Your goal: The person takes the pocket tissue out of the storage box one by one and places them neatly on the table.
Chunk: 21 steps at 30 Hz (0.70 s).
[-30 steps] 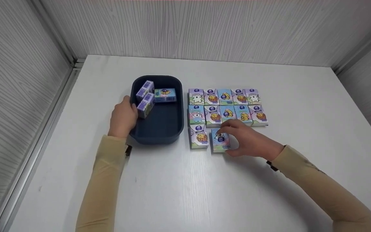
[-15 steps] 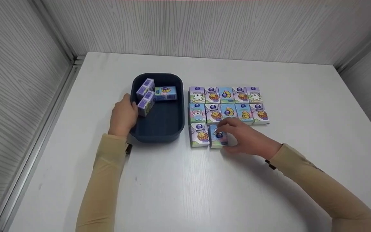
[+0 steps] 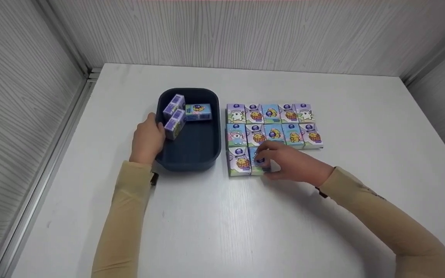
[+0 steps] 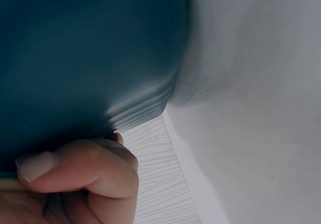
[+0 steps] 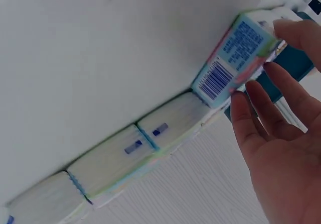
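My left hand (image 3: pixel 148 139) grips the left wall of a dark blue plastic bin (image 3: pixel 191 156). The left wrist view shows its fingers (image 4: pixel 95 163) curled at the rim. With the thumb and fingertips, my right hand (image 3: pixel 294 162) pinches a small blue cartoon-printed tissue pack (image 3: pixel 260 170) lying on the table. That pack's barcode side faces the right wrist view, and the hand covers part of its top in the head view. Against its left side lies a white-and-purple tissue pack (image 3: pixel 239 162). Two full rows of similar tissue packs (image 3: pixel 256 134) lie behind them.
Inside the bin, two purple packs (image 3: pixel 175 123) stand on edge at the left, and a blue pack (image 3: pixel 198 112) lies at the back right. The white table (image 3: pixel 207 224) is bounded by grey wood-grain panels (image 3: pixel 222 34) at the back and sides.
My right hand has slid the blue tissue pack left and slightly back, closing the gap to the white-and-purple pack and the row behind. My left hand stays on the bin.
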Tool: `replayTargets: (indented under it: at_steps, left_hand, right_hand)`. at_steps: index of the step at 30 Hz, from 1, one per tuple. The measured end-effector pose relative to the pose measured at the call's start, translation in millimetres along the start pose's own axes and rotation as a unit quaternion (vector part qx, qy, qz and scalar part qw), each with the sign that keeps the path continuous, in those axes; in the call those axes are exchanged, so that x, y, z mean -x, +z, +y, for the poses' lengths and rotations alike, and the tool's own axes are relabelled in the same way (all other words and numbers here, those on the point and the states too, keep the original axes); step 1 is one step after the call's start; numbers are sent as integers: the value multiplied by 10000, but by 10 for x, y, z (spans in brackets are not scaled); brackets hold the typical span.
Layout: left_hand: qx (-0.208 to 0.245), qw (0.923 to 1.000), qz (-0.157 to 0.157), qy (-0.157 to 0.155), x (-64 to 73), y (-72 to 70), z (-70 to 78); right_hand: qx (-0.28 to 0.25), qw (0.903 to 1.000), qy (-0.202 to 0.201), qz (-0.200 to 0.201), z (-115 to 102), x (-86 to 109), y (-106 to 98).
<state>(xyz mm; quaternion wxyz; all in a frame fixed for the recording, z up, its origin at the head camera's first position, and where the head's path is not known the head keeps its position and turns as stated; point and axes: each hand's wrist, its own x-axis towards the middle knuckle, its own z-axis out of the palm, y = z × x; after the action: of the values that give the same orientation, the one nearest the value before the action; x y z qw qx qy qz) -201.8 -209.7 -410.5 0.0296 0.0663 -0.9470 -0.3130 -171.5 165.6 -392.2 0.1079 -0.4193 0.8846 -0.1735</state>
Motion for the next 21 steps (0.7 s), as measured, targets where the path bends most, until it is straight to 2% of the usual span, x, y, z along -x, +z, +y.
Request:
replayTargets:
  at_steps: [3,7,10,13,15,21]
  left_hand:
    - [7,10000,-6,-2,6,-11,-2]
    - [1,10000,8,19,3,4,-4]
    - [-9,10000,17,15,4,27,-4]
    - [-7,10000,-3,-20,13,36,2]
    - [-8,10000,-25,-41,15,38,1]
    - [-7,10000,-19,-76,9,11,5]
  right_hand:
    - [18,10000,-11,-13,-53,-92,-89]
    - [137,9991,-64,385,-129,-294,-198]
    - [255,9970,-108,730,-196,-524,-275]
    - [376,9957,-51,843,-283,-791,-332]
    - [473,9963,47,720,-350,-973,-351]
    - [937,9953,167,-159,-558,-1523,-378]
